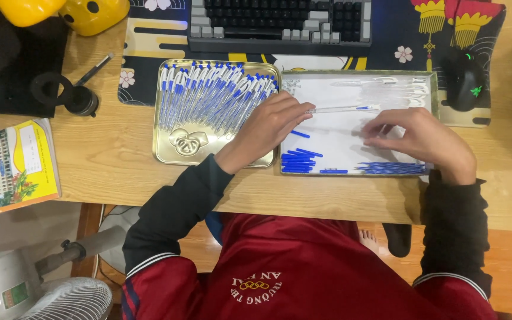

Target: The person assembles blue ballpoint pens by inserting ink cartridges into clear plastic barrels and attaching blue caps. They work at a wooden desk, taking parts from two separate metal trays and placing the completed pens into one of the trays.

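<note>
Overhead, a wooden bench [108, 160] carries 2 metal trays: the left tray [167, 155] holds assembled blue-capped pens [208, 98], the right tray [431, 95] clear barrels, blue caps [297, 161] and refills [392, 168]. The left hand [265, 130] pinches a clear pen barrel [342, 109] over the right tray; the right hand [419, 139] curls, fingertips on the tray's white floor. A keyboard [280, 24], mouse [463, 77] and floor fan [66, 299] surround them.

A home desk: keyboard [280, 24] and mouse [463, 80] on a patterned mat [386, 47], floor fan [66, 299] below

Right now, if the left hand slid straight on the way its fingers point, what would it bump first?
Probably the clear pen barrel lying across the white tray, since the left hand points right at it; height is unclear.
</note>
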